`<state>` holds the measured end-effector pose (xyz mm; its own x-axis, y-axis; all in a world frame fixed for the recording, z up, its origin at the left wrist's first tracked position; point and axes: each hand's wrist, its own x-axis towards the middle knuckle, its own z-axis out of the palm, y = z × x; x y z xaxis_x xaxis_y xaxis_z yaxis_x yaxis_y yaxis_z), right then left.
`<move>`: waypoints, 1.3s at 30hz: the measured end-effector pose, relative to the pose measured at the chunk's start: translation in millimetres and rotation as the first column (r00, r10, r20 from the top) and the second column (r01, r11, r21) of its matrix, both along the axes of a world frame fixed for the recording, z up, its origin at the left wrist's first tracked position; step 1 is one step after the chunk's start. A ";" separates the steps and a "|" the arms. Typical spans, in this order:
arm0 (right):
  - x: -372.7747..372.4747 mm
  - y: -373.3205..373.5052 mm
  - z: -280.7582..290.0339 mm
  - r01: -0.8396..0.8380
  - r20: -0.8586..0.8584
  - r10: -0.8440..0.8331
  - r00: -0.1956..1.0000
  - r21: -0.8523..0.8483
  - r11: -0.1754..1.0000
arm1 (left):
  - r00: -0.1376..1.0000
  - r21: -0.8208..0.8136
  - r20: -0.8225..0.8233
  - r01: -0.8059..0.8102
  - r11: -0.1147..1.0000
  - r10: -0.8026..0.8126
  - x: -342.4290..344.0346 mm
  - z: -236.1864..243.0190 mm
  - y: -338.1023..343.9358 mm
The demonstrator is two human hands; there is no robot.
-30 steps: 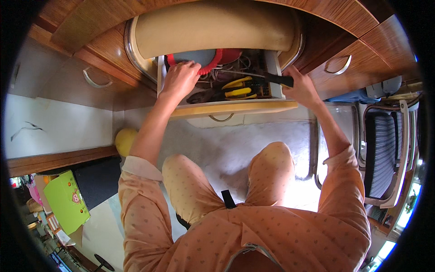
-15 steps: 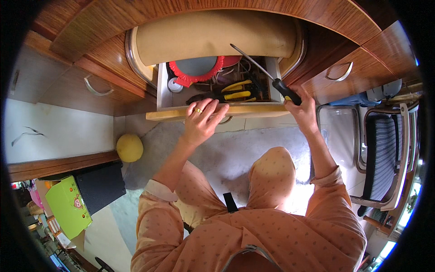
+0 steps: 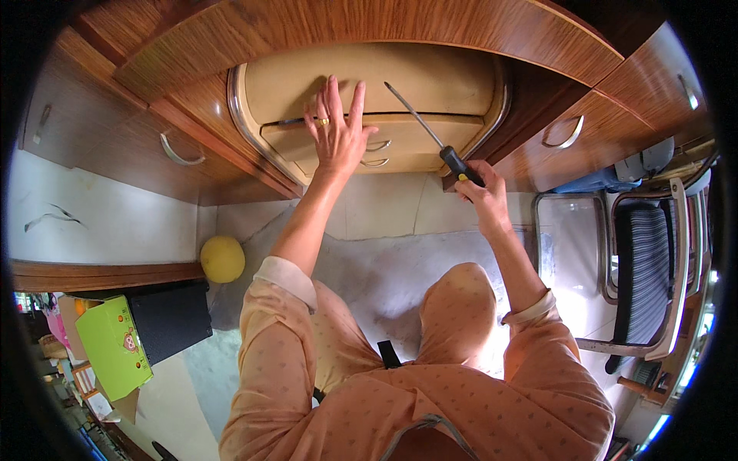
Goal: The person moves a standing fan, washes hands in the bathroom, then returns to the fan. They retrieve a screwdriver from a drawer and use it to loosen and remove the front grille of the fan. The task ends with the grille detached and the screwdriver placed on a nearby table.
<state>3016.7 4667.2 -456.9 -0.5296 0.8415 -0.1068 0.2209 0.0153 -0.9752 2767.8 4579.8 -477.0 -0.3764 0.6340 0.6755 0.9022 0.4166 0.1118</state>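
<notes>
A cream-fronted drawer (image 3: pixel 430 132) is pushed in under the wooden desk, only a thin dark gap showing along its top edge. My left hand (image 3: pixel 338 134), with a ring on one finger, lies against the drawer front, fingers spread and stretched upward. In my right hand (image 3: pixel 486 188) is a screwdriver (image 3: pixel 430 132) with a black and yellow handle. Its long metal shaft points up and to the left, in front of the drawer. What the drawer holds is hidden. Two curved metal handles (image 3: pixel 375 162) show beside my left hand.
Wooden cabinets with curved handles (image 3: pixel 565 132) flank the drawer unit. A yellow ball-like object (image 3: pixel 222 259) rests on the floor at left, near a green box (image 3: pixel 115 347) and a black panel (image 3: pixel 171 321). On the right stands a chair with a dark striped cushion (image 3: pixel 644 269).
The drawer, open before with pliers and a red-rimmed item visible inside, has been pushed in. My left hand moved forward with it; my right hand shifted left with the screwdriver.
</notes>
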 end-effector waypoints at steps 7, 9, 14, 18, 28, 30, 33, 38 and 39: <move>-6.9 -30.5 25.8 -0.053 -0.056 0.041 0.998 -0.232 0.971 | 0.960 0.159 0.268 0.045 0.986 -0.087 28.0 31.0 -10.9; -9.7 -50.6 49.6 -0.085 -0.053 0.072 0.996 -0.333 0.939 | 0.778 0.404 0.582 -0.025 0.914 -0.236 42.4 54.8 -38.3; -26.9 -118.4 129.2 -0.190 -0.070 0.179 0.981 -0.480 0.857 | -0.097 0.533 0.790 -0.382 0.755 -0.606 51.2 142.0 -116.1; -40.5 -173.3 196.6 -0.349 -0.112 0.344 0.932 -0.535 0.769 | 0.029 0.594 0.720 -0.541 0.595 -0.693 49.2 222.6 -180.5; -68.5 -308.9 368.7 -0.772 -0.088 0.833 0.546 -0.439 0.460 | 0.232 0.624 0.733 -0.603 0.496 -0.639 67.2 427.2 -368.1; -77.1 -339.0 393.0 -0.819 -0.112 0.872 0.477 -0.416 0.395 | 0.309 0.657 0.706 -0.622 0.426 -0.638 75.9 458.3 -398.5; -76.7 -384.3 425.4 -0.877 -0.242 0.873 0.424 -0.351 0.329 | 0.425 0.704 0.669 -0.625 0.338 -0.610 100.6 496.0 -441.2; -47.6 -447.4 468.7 -0.925 -0.353 0.919 0.174 -0.378 0.030 | 0.595 0.722 0.664 -0.668 0.181 -0.453 167.6 542.7 -517.0; -41.3 -458.0 476.3 -0.922 -0.391 0.914 0.107 -0.382 -0.055 | 0.613 0.714 0.682 -0.678 0.179 -0.399 183.4 549.5 -530.1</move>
<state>2975.4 4209.2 19.4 -0.7935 -0.5733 -0.2042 0.3713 -0.1903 -0.9088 2951.2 4049.7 72.6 -0.9348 -0.3443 0.0870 0.2254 -0.3860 0.8945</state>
